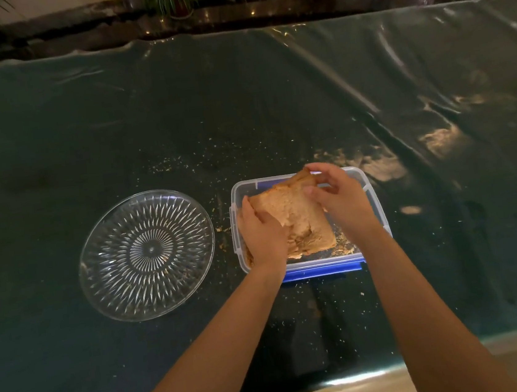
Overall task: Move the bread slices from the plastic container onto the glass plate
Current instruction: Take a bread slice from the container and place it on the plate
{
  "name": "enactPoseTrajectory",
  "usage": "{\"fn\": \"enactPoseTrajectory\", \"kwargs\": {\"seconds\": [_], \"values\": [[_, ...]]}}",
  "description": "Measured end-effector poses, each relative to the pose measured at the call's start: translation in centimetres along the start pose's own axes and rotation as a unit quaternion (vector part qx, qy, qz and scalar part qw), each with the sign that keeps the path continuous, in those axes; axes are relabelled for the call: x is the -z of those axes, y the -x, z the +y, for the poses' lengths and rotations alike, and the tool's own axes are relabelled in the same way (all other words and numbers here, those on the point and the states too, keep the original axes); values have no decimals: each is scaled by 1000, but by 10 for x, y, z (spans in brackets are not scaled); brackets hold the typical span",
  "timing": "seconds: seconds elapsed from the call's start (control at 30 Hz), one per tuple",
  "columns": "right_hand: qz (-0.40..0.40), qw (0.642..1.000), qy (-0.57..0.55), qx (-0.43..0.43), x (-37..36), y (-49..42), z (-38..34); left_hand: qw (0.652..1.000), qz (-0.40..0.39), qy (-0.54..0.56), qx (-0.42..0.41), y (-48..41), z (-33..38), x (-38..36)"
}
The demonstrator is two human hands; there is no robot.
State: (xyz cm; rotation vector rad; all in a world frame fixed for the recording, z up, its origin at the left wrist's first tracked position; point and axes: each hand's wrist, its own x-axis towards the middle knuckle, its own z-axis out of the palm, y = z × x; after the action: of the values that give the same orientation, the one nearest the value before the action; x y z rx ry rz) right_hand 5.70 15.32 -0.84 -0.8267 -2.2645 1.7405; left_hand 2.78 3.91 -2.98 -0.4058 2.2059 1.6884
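Over the plastic container on the worktop, both hands grasp the bread slices: left hand at the near-left edge, right hand pinching the far corner. Glass plate lies just left, bare of bread.

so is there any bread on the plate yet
No, the plate holds only crumbs, and both the left hand and right hand grip the bread over the container.
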Motion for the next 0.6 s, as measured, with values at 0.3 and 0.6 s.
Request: {"fn": "enactPoseTrajectory", "kwargs": {"seconds": [0.3,0.6], "values": [[-17,997,-59,50,-4,3,-57,969,-125,213,-14,-8,27,40],[-23,999,-34,17,-82,1,-70,984,-4,176,-11,-28,41,118]]}}
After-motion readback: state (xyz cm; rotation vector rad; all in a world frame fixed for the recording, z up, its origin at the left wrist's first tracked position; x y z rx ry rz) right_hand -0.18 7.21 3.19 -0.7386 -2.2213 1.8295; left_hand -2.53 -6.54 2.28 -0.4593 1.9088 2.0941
